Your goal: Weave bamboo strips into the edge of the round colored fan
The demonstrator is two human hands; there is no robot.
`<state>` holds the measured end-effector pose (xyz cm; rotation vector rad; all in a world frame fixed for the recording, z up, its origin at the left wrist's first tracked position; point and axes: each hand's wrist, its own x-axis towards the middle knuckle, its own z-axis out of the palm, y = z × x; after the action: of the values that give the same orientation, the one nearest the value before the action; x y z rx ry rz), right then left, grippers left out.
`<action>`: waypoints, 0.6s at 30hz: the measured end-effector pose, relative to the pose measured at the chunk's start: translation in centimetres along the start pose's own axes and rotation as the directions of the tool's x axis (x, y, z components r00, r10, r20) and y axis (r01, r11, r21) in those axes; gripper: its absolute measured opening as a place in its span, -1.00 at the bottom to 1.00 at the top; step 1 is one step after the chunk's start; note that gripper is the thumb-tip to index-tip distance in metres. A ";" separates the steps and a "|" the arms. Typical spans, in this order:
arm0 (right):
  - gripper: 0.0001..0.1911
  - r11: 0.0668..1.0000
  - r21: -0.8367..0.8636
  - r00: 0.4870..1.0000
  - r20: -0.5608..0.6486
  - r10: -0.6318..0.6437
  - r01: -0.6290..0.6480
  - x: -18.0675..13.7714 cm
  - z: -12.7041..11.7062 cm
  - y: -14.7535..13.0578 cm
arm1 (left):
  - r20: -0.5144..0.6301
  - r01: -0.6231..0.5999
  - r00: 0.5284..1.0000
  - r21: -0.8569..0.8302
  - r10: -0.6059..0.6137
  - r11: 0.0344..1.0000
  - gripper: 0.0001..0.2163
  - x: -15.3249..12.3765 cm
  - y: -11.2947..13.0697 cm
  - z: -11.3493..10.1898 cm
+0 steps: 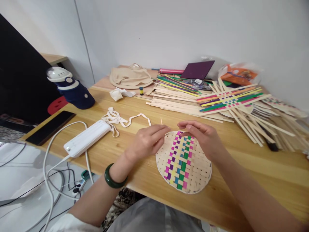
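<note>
Near the front edge of the brown wooden bench (pixel 263 162) lies a flat, round woven mat with bright stripes (pixel 183 164). At its far rim, the left hand (pixel 153 138) and right hand (pixel 204 137) are apart, fingers bent; I can't tell if they pinch anything. Plain wood gives room on both sides.

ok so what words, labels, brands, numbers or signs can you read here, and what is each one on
No text is readable.
Small white label below the purple sheet: too small to read.
Orange packet: its print is too blurred to read.
White power strip: any marking is too small to read.
</note>
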<state>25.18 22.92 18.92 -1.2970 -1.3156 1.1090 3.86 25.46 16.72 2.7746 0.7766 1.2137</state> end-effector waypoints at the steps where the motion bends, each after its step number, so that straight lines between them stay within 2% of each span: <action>1: -0.75 1.000 0.003 1.000 0.009 0.026 -0.026 -0.2 0.0 0.0 | 0.028 -0.032 0.999 -0.003 0.032 0.999 -0.74 0.1 0.4 -0.1; 5: -0.70 0.992 0.000 0.988 0.084 0.127 -0.128 -0.9 0.0 -0.3 | 0.095 -0.126 0.987 -0.036 0.129 0.991 -0.73 0.6 1.8 -0.2; 12: -0.78 0.983 0.076 0.978 0.139 0.153 -0.164 -1.4 1.5 0.0 | 0.143 -0.181 0.972 -0.054 0.187 0.982 -0.77 0.9 3.2 0.7; 15: -0.80 0.990 0.081 0.994 -0.002 0.114 -0.113 -1.1 0.7 -0.7 | 0.196 -0.190 0.960 -0.058 0.198 0.980 -0.75 1.0 3.2 0.6; 18: -0.84 0.995 0.086 0.973 -0.227 -0.037 0.057 -0.7 -2.9 -3.0 | 0.262 -0.137 0.954 -0.047 0.145 0.989 -0.75 0.9 2.4 0.2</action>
<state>27.63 22.08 22.25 -1.2767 -1.1087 0.9476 5.59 23.78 17.65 2.9261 0.5430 0.8323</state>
